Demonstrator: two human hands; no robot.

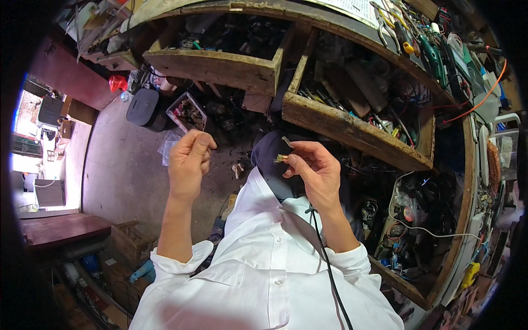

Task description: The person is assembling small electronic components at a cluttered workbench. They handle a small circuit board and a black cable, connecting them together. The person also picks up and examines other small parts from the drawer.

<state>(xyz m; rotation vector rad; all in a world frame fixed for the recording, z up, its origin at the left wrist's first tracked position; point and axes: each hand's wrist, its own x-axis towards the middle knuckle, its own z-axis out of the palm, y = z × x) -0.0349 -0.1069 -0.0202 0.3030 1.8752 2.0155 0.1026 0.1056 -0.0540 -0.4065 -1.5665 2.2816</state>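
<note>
My left hand [188, 162] is raised in front of my body, its thumb pressed against the curled index finger. Whatever it may hold is hidden by the fingers. Across from it, my right hand [318, 173] pinches a small brass-coloured metal piece [281, 158] between thumb and fingers. A short greyish strip [286, 141] juts out by the tip of that hand's index finger; I cannot tell if it belongs to the same piece. The two hands are apart, above my dark trousers and the floor.
Two open wooden drawers, one on the left [220, 69] and one on the right [352, 132], stick out from the workbench [330, 19]. Pliers [388, 36] and screwdrivers lie on top. A cluttered lower drawer [396, 280] stands at my right. A black bin [143, 107] and a box of scraps [171, 114] rest on the floor.
</note>
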